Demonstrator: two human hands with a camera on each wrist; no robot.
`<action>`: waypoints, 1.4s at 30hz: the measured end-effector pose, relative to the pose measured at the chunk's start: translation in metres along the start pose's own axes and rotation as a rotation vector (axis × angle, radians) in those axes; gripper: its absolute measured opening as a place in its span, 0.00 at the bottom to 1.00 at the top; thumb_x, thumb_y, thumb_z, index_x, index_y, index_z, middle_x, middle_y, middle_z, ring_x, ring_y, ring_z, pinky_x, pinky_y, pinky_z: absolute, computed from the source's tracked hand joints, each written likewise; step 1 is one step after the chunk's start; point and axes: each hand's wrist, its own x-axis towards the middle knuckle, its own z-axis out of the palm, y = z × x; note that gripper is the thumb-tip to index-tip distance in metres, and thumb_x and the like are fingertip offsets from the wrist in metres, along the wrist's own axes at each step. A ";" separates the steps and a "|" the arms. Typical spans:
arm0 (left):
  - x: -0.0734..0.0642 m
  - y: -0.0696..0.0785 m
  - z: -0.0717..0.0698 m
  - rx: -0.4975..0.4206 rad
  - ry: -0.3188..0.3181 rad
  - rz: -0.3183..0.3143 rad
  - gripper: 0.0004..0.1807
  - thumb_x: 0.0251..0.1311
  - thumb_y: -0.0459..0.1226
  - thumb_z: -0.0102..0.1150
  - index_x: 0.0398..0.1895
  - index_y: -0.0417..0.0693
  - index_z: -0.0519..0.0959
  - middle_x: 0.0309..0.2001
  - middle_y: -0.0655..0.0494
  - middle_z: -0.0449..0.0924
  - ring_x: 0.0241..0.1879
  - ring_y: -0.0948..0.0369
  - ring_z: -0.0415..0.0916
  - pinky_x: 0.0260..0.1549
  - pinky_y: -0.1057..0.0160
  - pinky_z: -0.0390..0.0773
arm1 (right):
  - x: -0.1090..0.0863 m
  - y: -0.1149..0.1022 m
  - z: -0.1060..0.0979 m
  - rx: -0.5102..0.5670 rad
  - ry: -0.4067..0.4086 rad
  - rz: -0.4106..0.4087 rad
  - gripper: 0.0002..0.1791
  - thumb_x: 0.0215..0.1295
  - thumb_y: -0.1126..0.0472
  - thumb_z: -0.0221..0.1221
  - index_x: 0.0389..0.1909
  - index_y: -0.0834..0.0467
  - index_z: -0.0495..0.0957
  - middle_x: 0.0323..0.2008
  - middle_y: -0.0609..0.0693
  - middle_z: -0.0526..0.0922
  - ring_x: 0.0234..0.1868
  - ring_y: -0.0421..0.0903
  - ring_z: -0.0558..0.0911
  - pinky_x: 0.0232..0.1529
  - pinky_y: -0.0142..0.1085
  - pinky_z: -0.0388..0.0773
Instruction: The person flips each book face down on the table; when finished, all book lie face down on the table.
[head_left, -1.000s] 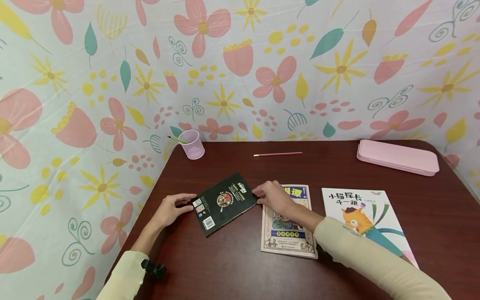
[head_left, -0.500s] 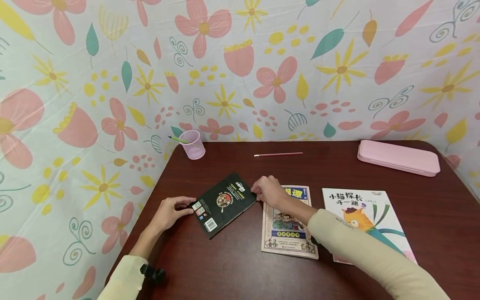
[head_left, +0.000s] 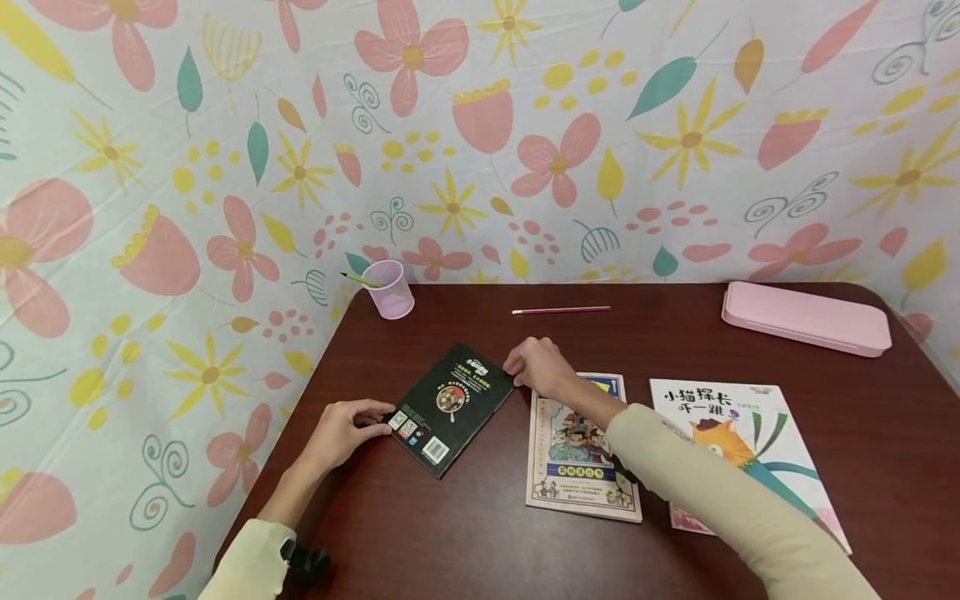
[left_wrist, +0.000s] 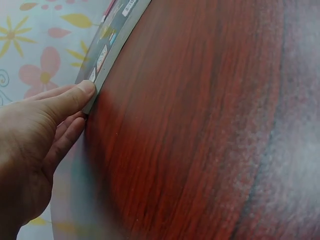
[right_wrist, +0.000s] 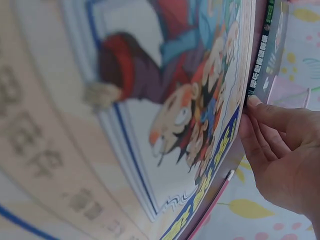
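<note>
A black book (head_left: 450, 400) lies slanted on the dark wooden table, its back cover and barcode facing up. My left hand (head_left: 341, 433) pinches its left corner; the left wrist view shows the thumb over the corner of the book (left_wrist: 117, 37) and fingers beneath. At the opposite, right-hand corner, my right hand (head_left: 542, 367) holds the edge between thumb and fingers. In the right wrist view that thumb sits against the spine of the book (right_wrist: 261, 60). Just under my right forearm lies a comic book (head_left: 581, 479) with a cream cover and cartoon figures, partly covered by the arm.
A white picture book (head_left: 675, 408) with an orange cat lies right of the comic, partly under my sleeve. Along the back stand a pink mesh cup (head_left: 392, 296) with a green pencil (head_left: 362, 280), a red pencil (head_left: 562, 311) and a pink pencil case (head_left: 810, 318). Patterned cloth borders the table.
The black book has turned counterclockwise between my hands. My right hand has moved slightly up and away, uncovering more of the comic book; my left hand has shifted slightly towards me.
</note>
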 end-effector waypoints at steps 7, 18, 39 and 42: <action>0.000 0.010 -0.001 0.031 -0.060 0.027 0.18 0.55 0.34 0.81 0.50 0.50 0.91 0.42 0.59 0.91 0.36 0.66 0.86 0.39 0.66 0.87 | 0.010 0.005 -0.004 0.026 0.000 0.048 0.08 0.61 0.76 0.72 0.40 0.64 0.91 0.36 0.56 0.92 0.39 0.49 0.91 0.41 0.42 0.89; -0.009 0.026 0.007 0.061 -0.112 0.069 0.24 0.53 0.34 0.83 0.55 0.44 0.87 0.40 0.57 0.91 0.34 0.67 0.86 0.37 0.66 0.87 | 0.020 0.008 -0.006 0.028 -0.016 0.077 0.05 0.61 0.74 0.73 0.37 0.65 0.91 0.33 0.55 0.92 0.35 0.47 0.90 0.41 0.41 0.88; -0.037 0.062 0.031 0.112 -0.122 0.027 0.17 0.54 0.39 0.83 0.45 0.50 0.88 0.38 0.62 0.88 0.34 0.70 0.84 0.35 0.69 0.86 | 0.026 0.007 -0.011 0.060 -0.047 0.149 0.07 0.61 0.77 0.71 0.37 0.65 0.91 0.33 0.57 0.91 0.34 0.47 0.90 0.35 0.37 0.86; -0.038 0.065 0.034 0.128 -0.122 0.036 0.17 0.53 0.40 0.84 0.45 0.51 0.89 0.38 0.63 0.88 0.33 0.71 0.84 0.35 0.69 0.86 | 0.027 0.008 -0.010 0.077 -0.049 0.161 0.06 0.60 0.77 0.72 0.36 0.65 0.91 0.32 0.57 0.91 0.33 0.46 0.90 0.36 0.38 0.87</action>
